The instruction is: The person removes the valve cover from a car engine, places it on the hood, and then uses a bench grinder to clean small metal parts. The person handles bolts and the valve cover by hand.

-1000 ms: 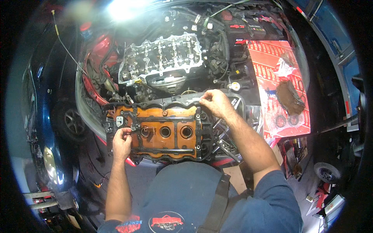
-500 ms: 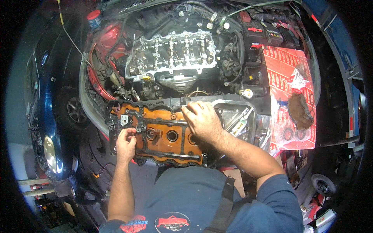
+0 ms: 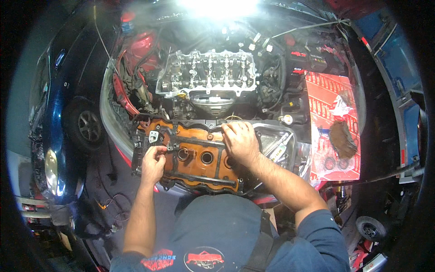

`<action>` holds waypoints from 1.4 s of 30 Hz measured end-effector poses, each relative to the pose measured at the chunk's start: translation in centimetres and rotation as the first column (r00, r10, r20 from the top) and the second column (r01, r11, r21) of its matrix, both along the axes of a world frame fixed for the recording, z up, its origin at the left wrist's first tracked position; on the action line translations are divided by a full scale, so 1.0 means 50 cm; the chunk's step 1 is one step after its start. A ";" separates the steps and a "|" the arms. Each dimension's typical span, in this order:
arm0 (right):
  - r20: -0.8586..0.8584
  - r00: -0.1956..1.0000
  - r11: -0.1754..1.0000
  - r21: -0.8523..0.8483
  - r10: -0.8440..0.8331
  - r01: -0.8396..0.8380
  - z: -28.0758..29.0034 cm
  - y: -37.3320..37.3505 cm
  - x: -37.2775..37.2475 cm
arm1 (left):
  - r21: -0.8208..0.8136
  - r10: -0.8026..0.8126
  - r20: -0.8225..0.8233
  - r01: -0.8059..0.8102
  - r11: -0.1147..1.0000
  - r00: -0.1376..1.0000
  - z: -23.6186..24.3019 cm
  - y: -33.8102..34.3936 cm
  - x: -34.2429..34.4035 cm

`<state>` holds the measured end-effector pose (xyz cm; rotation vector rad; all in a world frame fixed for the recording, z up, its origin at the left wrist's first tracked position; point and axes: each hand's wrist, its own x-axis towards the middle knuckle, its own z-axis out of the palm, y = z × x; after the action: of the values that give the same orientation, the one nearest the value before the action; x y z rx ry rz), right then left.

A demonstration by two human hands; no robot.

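Note:
An upturned black valve cover point(image 3: 188, 172) with an orange-brown inside, round openings and a black seal along its rim lies across the front of the engine bay. My left hand point(image 3: 154, 163) is at the cover's left part, thumb and fingers closed by a small dark fitting; what they hold is too small to make out. My right hand point(image 3: 240, 144) rests over the cover's upper right rim, fingers curled together and pressed down; whatever is under the fingertips is hidden. Behind the cover sits the exposed silver cylinder head point(image 3: 206, 72) with its cam shafts.
A metal tray point(image 3: 283, 154) of tools lies right of the cover. A red printed card point(image 3: 321, 95) at the right bears a brown rag point(image 3: 342, 140) and rings. The battery point(image 3: 319, 61) is at back right, a dark blue car point(image 3: 56, 122) at left, a spare wheel point(image 3: 369, 226) at lower right.
My right hand has moved left from the cover's far right corner along its upper rim. My left hand stays at the same fitting. The whole view has shifted a little.

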<state>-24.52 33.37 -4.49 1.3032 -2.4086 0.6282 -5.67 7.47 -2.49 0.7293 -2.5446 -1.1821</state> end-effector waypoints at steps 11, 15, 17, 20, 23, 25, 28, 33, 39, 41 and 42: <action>0.147 0.914 0.923 0.133 -0.378 0.360 -0.007 0.137 0.146 | -0.301 -0.373 0.005 0.357 0.884 0.928 0.014 -0.041 0.086; 0.198 0.864 0.878 0.235 -0.463 0.417 -0.013 0.142 0.267 | -0.441 -0.412 0.129 0.425 0.790 0.902 0.001 -0.037 0.201; 0.207 0.827 0.846 0.248 -0.522 0.472 -0.017 0.135 0.319 | -0.448 -0.453 0.178 0.482 0.753 0.873 -0.001 -0.065 0.234; 0.158 0.781 0.771 0.364 -0.604 0.522 -0.026 0.120 0.389 | -0.464 -0.497 0.234 0.545 0.698 0.836 -0.002 -0.118 0.268; 0.220 0.743 0.766 0.321 -0.632 0.557 -0.037 0.102 0.444 | -0.492 -0.497 0.236 0.543 0.680 0.835 -0.006 -0.170 0.292; 0.211 0.726 0.745 0.338 -0.655 0.575 -0.043 0.090 0.469 | -0.499 -0.526 0.218 0.557 0.664 0.822 -0.012 -0.212 0.301; 0.177 0.727 0.739 0.311 -0.663 0.598 -0.052 0.069 0.501 | -0.493 -0.582 0.215 0.602 0.629 0.784 -0.024 -0.270 0.308; 0.172 0.666 0.681 0.320 -0.726 0.659 -0.060 0.041 0.530 | -0.465 -0.670 0.149 0.649 0.602 0.728 -0.050 -0.314 0.302; 0.207 0.604 0.636 0.327 -0.770 0.698 -0.056 0.029 0.539 | -0.397 -0.722 -0.040 0.652 0.646 0.691 -0.079 -0.335 0.288; 0.209 0.624 0.657 0.287 -0.753 0.697 -0.058 0.024 0.541 | -0.395 -0.725 -0.089 0.644 0.655 0.683 -0.089 -0.342 0.281; 0.203 0.634 0.665 0.270 -0.746 0.696 -0.060 0.021 0.541 | -0.390 -0.719 -0.117 0.634 0.668 0.685 -0.093 -0.345 0.279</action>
<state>2.51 34.40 -7.50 0.1615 -2.9667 0.3928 8.30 -9.79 -7.15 -0.5088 -2.7291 -0.8904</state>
